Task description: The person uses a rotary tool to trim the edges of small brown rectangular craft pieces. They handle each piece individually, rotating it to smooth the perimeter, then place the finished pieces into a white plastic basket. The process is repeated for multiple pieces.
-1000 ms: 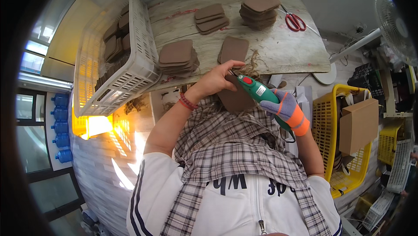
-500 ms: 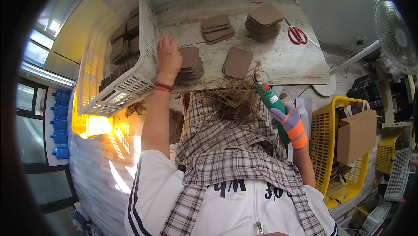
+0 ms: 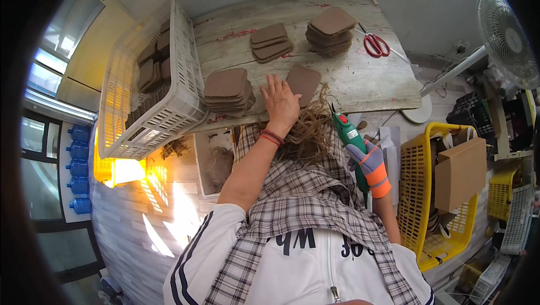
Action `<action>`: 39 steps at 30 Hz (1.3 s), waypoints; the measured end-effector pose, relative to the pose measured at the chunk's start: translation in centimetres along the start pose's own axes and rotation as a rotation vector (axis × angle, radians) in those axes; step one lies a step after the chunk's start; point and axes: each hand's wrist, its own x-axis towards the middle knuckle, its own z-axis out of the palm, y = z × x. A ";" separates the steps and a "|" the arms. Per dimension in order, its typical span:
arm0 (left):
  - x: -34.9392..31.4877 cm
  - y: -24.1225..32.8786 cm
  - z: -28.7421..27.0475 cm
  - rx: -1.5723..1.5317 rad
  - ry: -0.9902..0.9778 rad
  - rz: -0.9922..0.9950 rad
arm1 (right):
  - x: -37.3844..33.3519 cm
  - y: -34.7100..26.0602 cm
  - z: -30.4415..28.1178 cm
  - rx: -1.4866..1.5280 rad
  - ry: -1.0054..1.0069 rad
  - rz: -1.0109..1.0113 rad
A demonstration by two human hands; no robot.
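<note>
My bare left hand [image 3: 281, 104] reaches over the table's near edge with its fingers stretched out, beside a brown rounded rectangular pad [image 3: 304, 84]. Whether the fingertips touch that pad I cannot tell. Left of the hand stands a stack of similar pads [image 3: 226, 90]. My right hand [image 3: 367, 161], in a grey and orange glove, grips green electric scissors [image 3: 349, 132], their blades pointing up toward the table edge. A tangle of brown trimmed strips [image 3: 308, 133] lies on my lap, on the checked apron.
A white crate [image 3: 187, 80] of pads stands at the table's left. Farther back are a low pad pile [image 3: 271, 42], a taller stack [image 3: 331, 31] and red-handled scissors [image 3: 376, 45]. On the right are a yellow basket [image 3: 415, 192] holding a cardboard box [image 3: 460, 176], and a fan [image 3: 509, 37].
My left hand has moved right, from between the crate and the left stack to beside the single pad. The right hand still holds the electric scissors in nearly the same place.
</note>
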 end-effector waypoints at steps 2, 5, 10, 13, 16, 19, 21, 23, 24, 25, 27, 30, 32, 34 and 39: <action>0.0 -0.1 0.3 -0.011 0.040 0.015 | 0.2 0.2 0.0 -0.009 0.006 0.014; 0.3 0.2 0.3 -0.121 0.192 0.016 | 0.3 0.4 0.1 -0.007 0.009 0.019; 1.0 1.6 -2.3 -0.358 0.143 -0.092 | 0.1 -0.1 0.2 0.040 0.010 0.025; 1.1 1.6 -2.3 -0.661 0.018 -0.178 | 0.1 -0.4 0.3 0.042 0.008 0.024; 1.0 1.6 -1.8 -1.330 -0.098 -0.401 | 0.2 -0.6 0.6 0.045 0.021 0.015; 0.2 3.0 -2.9 -1.860 -0.054 -0.518 | 0.2 -1.3 1.3 0.025 0.051 -0.015; -0.2 4.0 -4.5 -2.166 -0.056 -0.544 | 0.2 -1.7 1.9 0.024 0.065 -0.045; -0.2 4.2 -4.2 -2.304 -0.045 -0.541 | 0.2 -2.3 2.6 0.038 0.077 -0.060; -0.2 4.2 -4.0 -2.373 -0.041 -0.538 | 0.1 -2.6 2.9 0.045 0.083 -0.068; -0.2 4.3 -3.7 -2.412 -0.026 -0.541 | 0.0 -2.8 3.2 0.047 0.084 -0.071; -0.1 4.5 -3.4 -2.492 0.004 -0.547 | -0.1 -3.2 3.5 0.051 0.087 -0.076; -0.3 5.1 -3.7 -2.554 -0.005 -0.592 | -0.3 -3.6 3.7 0.045 0.089 -0.080; -0.7 5.7 -4.2 -2.563 -0.009 -0.607 | -0.2 -3.5 3.7 0.035 0.100 -0.090; -1.1 6.1 -4.1 -2.565 -0.028 -0.618 | -0.2 -3.6 3.9 0.049 0.112 -0.093; -1.9 6.6 -3.0 -2.544 -0.133 -0.564 | -0.5 -4.5 3.9 0.101 0.132 -0.077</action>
